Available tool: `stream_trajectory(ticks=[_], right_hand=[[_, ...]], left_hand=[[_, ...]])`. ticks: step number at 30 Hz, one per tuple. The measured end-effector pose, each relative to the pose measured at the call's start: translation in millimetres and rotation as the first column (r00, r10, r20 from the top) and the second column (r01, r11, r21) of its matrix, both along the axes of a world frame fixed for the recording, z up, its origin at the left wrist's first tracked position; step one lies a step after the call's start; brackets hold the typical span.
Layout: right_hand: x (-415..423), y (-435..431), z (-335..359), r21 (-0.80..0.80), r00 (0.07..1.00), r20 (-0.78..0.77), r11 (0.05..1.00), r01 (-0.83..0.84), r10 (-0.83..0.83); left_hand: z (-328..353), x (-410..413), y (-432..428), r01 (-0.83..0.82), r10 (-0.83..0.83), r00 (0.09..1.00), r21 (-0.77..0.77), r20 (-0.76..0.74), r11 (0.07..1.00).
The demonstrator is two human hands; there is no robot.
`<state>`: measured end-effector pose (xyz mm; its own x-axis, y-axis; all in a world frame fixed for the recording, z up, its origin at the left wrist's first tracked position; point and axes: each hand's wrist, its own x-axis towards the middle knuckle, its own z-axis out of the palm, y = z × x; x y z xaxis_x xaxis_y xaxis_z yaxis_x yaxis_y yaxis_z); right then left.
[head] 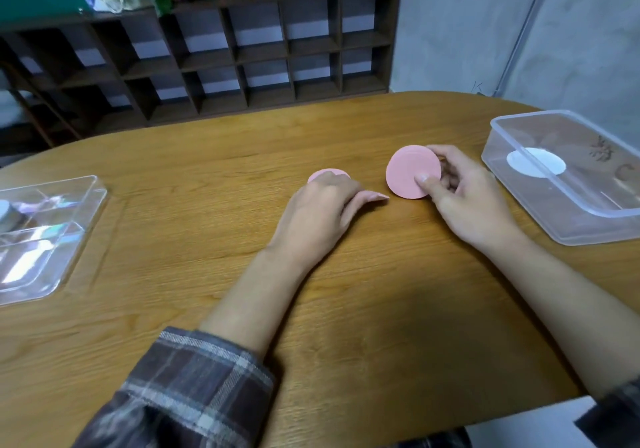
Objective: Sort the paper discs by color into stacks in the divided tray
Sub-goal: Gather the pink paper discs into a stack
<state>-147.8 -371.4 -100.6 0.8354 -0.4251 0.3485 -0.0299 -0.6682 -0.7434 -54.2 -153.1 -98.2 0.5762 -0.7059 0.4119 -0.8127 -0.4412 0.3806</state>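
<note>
On the wooden table (pixel 207 170) my right hand (pixel 467 198) pinches a pink stack (pixel 410 174) on edge. My left hand (pixel 322 212) covers a loose pink disc (pixel 327 173); I cannot tell its grip. I'd add that disc, square the edges, then carry all to the tray (pixel 79 236), well apart at left. A white disc (pixel 536 165) lies in the tub (pixel 571 202).

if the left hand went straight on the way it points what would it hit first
The loose pink disc flat on the table: the left hand overlaps its near edge, probably touching. Past it, only bare wood seems to follow.
</note>
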Motion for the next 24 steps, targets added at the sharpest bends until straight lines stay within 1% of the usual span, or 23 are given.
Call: stream_trajectory(ticks=[2, 4, 6, 9, 17, 21, 24], right_hand=[[0, 0, 0, -0.001, 1.0, 0.014, 1.0, -0.028, 0.028], [-1, 1, 1, 0.002, 0.998, 0.03, 0.998, -0.055, 0.055], [-1, 2, 1, -0.007, 0.997, 0.025, 0.997, -0.072, 0.073], [-1, 3, 0, -0.013, 0.992, 0.033, 0.993, -0.118, 0.119], [-2, 6, 1, 0.005, 0.974, 0.054, 0.975, -0.221, 0.22], [-6, 11, 3, 0.005, 0.971, 0.014, 0.971, -0.238, 0.238], [-5, 12, 3, 0.021, 0.976, -0.029, 0.976, -0.215, 0.215]], left_hand=[[-1, -2, -3, 0.017, -0.016, 0.999, -0.053, 0.036, 0.998], [1, -2, -3, 0.044, -0.035, 0.997, -0.136, 0.068, 0.99], [4, -2, -3, 0.071, -0.06, 0.997, -0.223, 0.058, 0.972], [4, -1, -6, 0.035, -0.033, 0.999, -0.307, 0.012, 0.951], [-1, 2, -12, 0.047, -0.064, 0.997, -0.371, -0.032, 0.928], [0, -3, -14, -0.005, -0.014, 0.999, -0.42, -0.042, 0.907], [0, -3, -17, -0.043, -0.021, 0.99, -0.449, -0.138, 0.892]])
